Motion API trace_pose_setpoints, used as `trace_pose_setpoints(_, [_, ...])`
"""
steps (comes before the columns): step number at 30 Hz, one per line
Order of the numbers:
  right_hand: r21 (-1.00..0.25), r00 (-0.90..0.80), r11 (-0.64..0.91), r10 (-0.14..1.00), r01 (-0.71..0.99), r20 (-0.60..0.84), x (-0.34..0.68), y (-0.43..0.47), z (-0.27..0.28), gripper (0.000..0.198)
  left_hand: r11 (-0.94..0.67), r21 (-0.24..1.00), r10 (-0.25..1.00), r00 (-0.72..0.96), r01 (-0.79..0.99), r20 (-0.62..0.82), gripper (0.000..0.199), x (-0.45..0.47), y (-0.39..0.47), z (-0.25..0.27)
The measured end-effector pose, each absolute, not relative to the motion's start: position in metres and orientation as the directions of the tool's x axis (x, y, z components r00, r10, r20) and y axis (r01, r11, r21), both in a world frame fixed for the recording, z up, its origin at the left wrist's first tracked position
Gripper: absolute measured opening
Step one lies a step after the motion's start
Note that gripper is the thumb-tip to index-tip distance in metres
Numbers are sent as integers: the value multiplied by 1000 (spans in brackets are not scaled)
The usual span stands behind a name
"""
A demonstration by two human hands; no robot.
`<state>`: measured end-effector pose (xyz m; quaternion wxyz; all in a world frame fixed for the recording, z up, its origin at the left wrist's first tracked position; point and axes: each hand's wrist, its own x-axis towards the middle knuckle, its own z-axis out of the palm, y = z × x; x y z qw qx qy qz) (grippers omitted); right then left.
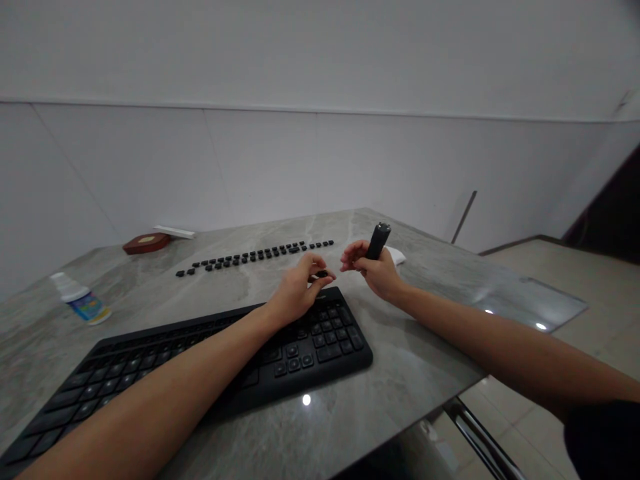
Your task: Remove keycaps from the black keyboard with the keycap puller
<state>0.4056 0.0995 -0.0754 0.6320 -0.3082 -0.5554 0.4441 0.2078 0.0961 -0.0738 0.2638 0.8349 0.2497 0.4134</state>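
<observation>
Pinched between the thumb and fingers of my left hand (300,285) is a small black keycap (321,274), held just above the far right part of a black keyboard (320,383). My right hand (375,268) grips a black cylindrical handle (379,239) that points up; its lower end is hidden by the fingers. The two hands are close together but apart. Loose black keycaps (260,256) lie in rows on the table beyond the keyboard. My left forearm covers the middle of the keyboard.
On the grey marbled table (400,400), a white spray bottle (83,300) with a colourful label stands at the left. A reddish-brown box (147,243) and a white strip (174,232) lie near the wall. Something white (397,255) sits behind my right hand. The table's edge runs along the right.
</observation>
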Motion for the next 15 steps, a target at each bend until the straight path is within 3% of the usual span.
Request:
trace_pose_setpoints(2, [-879, -108, 448, 878, -161, 467, 407, 97, -74, 16, -756, 633, 619, 497, 166, 609, 16, 208, 97, -73])
trace_pose_setpoints(6, [-851, -278, 525, 819, 7, 502, 403, 88, -71, 21, -848, 482, 528, 434, 220, 730, 10, 207, 99, -69])
trace_pose_setpoints(10, [-749, -285, 612, 787, 253, 547, 395, 80, -70, 26, -920, 324, 390, 428, 221, 815, 11, 206, 98, -66])
trace_pose_setpoints(15, [-704, -299, 634, 773, 321, 560, 389, 77, -71, 24, -944, 257, 327, 498, 207, 803, 13, 206, 97, -69])
